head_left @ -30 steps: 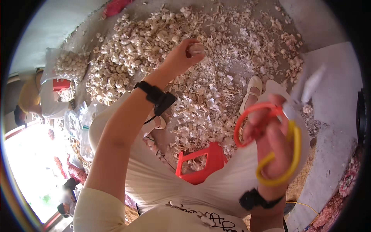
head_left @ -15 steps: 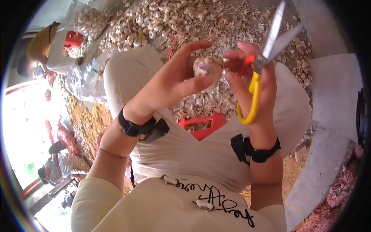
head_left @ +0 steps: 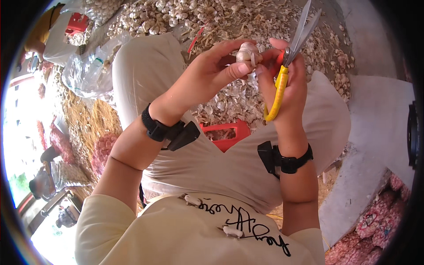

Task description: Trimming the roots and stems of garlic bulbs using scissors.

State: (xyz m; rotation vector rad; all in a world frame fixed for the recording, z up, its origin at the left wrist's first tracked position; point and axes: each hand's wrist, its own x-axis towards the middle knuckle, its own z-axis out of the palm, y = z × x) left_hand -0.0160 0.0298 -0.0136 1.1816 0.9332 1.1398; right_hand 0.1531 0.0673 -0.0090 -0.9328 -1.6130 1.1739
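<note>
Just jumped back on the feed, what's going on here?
A seated person's left hand holds a garlic bulb up in front of them. Their right hand carries scissors with yellow and red handles, blades slightly apart and pointing away from the bulb, while its fingertips are right at the bulb's side. Beyond the knees lies a heap of garlic, and loose skins litter the floor between the legs.

Red scissor handle (head_left: 280,57) mostly hidden; garlic bag (head_left: 102,9) cropped by top edge.
</note>
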